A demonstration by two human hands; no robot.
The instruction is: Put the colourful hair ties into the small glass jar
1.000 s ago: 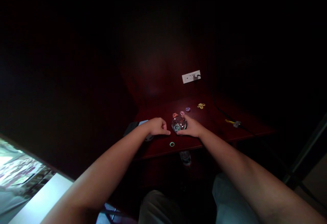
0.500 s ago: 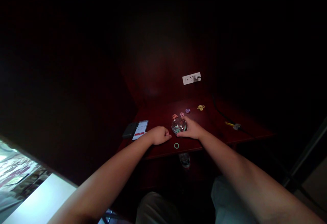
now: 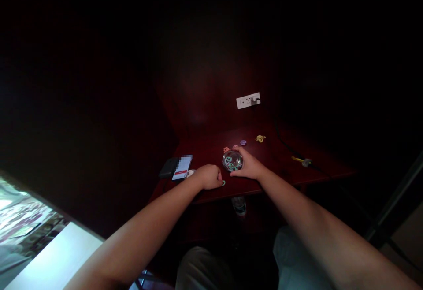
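While the right hand [image 3: 250,164] holds a clear, round, glass-like bowl [image 3: 236,155], the left hand [image 3: 209,176], nearer a small green elastic ring [image 3: 224,183] just nearside-left of the bowl on the dark-red tabletop [image 3: 205,152], is curled narrow there; whether pinching, I cannot tell.

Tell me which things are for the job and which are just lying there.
Job, it seems:
glass bowl, in right hand
green band, by left hand
orange bands
pink bands
purple bands
yellow bands

Probably just there:
phone
black box
bottle
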